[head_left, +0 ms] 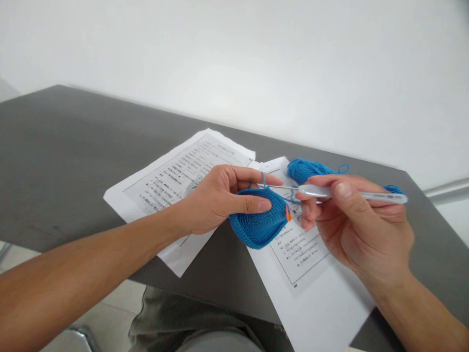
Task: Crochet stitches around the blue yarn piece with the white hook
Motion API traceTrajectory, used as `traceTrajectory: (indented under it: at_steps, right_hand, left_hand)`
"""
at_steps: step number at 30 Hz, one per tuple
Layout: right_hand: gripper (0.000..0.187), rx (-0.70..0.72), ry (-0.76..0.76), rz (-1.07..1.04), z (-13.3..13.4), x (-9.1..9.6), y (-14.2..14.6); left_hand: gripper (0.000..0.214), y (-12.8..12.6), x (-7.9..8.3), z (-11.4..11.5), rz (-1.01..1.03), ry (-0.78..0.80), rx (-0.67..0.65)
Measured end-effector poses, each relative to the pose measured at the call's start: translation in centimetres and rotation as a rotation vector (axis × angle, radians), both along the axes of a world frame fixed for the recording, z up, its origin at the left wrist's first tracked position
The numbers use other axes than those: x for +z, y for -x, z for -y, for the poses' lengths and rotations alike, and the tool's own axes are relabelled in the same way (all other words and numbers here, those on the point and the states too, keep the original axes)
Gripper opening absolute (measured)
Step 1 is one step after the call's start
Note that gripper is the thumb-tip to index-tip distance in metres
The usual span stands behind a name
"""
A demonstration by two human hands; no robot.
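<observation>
My left hand point(220, 198) pinches a round blue crochet piece point(258, 222) between thumb and fingers, with blue yarn looped over the index finger. An orange stitch marker point(288, 213) hangs on the piece's right edge. My right hand point(351, 220) grips a white-handled crochet hook point(351, 194), its thin metal tip pointing left at the top edge of the piece. A blue yarn ball point(306, 169) lies on the table just behind both hands, its strand running to the work.
Two printed paper sheets point(176, 178) point(311, 274) lie on the dark grey table point(66, 161), one under each hand. The right sheet overhangs the near edge. A white wall stands behind. My grey-trousered lap point(190, 327) shows below the table edge.
</observation>
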State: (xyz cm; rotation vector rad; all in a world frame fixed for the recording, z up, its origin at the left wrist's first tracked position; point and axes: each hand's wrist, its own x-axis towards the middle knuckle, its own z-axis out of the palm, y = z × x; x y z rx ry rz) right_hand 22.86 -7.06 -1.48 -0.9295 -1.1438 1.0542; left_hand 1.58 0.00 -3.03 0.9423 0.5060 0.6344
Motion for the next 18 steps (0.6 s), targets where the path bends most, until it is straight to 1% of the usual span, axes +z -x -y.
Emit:
traceTrajectory:
  at_steps: [4, 8, 14, 18]
  right_hand:
    - [0.019, -0.052, -0.064, 0.046, 0.09, 0.13, -0.01]
    - [0.019, -0.105, -0.091, 0.099, 0.28, 0.14, 0.10]
    - [0.019, -0.135, -0.112, 0.133, 0.48, 0.07, 0.12]
    - [0.016, -0.148, -0.139, 0.190, 0.73, -0.25, -0.20]
  left_hand:
    - [0.036, 0.12, -0.12, -0.05, -0.025, -0.047, 0.012]
    - [0.032, 0.18, -0.12, 0.00, -0.060, -0.094, 0.031]
    - [0.020, 0.21, -0.07, 0.07, -0.110, -0.179, 0.097]
    - [0.018, 0.21, -0.19, 0.01, -0.151, -0.237, 0.125]
